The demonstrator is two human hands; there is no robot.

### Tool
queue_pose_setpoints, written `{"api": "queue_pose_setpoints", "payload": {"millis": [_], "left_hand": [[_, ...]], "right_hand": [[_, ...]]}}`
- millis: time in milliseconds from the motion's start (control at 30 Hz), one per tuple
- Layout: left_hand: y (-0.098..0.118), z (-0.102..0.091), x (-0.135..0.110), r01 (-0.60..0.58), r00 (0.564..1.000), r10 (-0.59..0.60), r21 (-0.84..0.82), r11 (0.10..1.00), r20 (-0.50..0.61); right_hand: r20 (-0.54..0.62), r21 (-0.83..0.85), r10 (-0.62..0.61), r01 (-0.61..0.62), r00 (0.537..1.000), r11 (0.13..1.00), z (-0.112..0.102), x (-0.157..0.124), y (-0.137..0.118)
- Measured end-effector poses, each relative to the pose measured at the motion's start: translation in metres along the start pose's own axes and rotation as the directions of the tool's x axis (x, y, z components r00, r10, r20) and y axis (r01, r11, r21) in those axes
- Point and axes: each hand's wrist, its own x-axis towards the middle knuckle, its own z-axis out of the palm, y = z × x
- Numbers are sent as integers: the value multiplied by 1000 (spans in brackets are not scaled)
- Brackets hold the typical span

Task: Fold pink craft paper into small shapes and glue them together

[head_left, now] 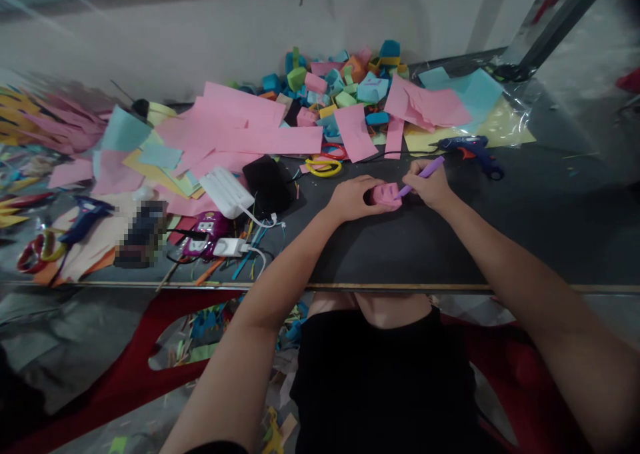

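A small pink folded-paper piece [386, 195] with purple marks on it rests at the middle of the dark table. My left hand [351, 199] is closed around its left side and steadies it. In my right hand [429, 186] a purple pen [426, 173] is gripped at a slant. Its tip touches, or comes very close to, the right part of the pink piece. My left fingers partly hide the piece's left side.
Behind my hands lie scissors with yellow handles [323, 167], pink paper sheets [270, 137] and a heap of coloured paper pieces [345, 84]. A blue glue gun [467, 149] lies at back right. A white power bank [227, 193], purple power strip [206, 231] and another glue gun [86, 222] crowd the left.
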Motion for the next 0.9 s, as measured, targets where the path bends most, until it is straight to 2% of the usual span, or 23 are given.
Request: {"api": "queue_pose_setpoints", "payload": {"millis": [467,900], "left_hand": [[-1,0,0,-6,1000,6,-14,1000,-14],[0,1,0,-18,1000,18,8,1000,-9]], "right_hand": [[-105,-40,-61,57,993,998,-4,8,14],[11,-44,-86,86,996,995,-4,5,10]]}}
